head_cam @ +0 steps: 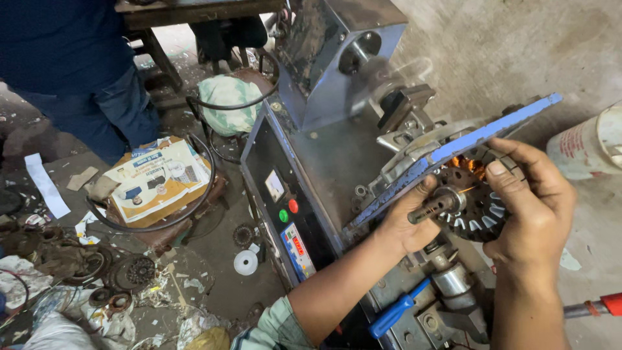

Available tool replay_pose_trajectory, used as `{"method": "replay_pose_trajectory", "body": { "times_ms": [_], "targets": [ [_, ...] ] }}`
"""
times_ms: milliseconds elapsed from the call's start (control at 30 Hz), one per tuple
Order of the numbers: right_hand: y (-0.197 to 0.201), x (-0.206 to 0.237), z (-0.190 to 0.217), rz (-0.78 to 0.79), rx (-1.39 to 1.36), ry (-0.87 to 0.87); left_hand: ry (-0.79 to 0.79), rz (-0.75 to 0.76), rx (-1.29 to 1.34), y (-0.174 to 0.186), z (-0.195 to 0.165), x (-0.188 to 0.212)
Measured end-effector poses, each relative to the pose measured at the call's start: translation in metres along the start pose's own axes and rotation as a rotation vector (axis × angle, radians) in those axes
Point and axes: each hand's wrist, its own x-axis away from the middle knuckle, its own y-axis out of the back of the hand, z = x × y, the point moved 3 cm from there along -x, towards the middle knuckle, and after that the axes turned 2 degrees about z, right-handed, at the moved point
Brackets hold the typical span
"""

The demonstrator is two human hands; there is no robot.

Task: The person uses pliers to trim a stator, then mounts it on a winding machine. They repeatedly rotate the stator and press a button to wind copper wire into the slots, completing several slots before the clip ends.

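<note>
A round black motor stator [472,202] with slotted teeth, white slot liners and a bit of copper wire at its top sits against the blue plate [453,150] of a grey winding machine [337,84]. My left hand [408,223] holds the stator's lower left side by its metal shaft [438,205]. My right hand [534,204] wraps over the stator's right edge, thumb on its upper rim.
The machine's front panel [285,214] carries a green and a red button and a small display. A blue-handled screwdriver [396,314] lies on its base. A person in dark blue [71,71] stands at far left by a stool holding a printed box [155,181]. Scrap stators litter the floor [129,272].
</note>
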Motion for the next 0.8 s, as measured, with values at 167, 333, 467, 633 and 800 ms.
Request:
{"method": "replay_pose_trajectory", "body": {
  "times_ms": [167,333,467,633,800],
  "targets": [
    [-0.005,0.001,0.008,-0.056,-0.057,-0.057,0.017,-0.029,0.009,0.010,0.004,-0.001],
    [-0.010,0.001,0.015,-0.043,-0.074,-0.055,-0.025,-0.027,0.003,0.019,0.008,0.001],
    [-0.011,0.001,0.015,-0.049,-0.093,-0.055,-0.003,-0.073,0.035,0.022,0.009,0.001],
    [-0.010,-0.001,0.015,-0.049,-0.041,-0.044,-0.018,-0.101,0.031,0.019,0.009,0.000],
    [-0.011,0.000,0.017,-0.052,-0.049,-0.050,-0.026,-0.099,0.008,0.017,0.008,0.000]
  ]
}}
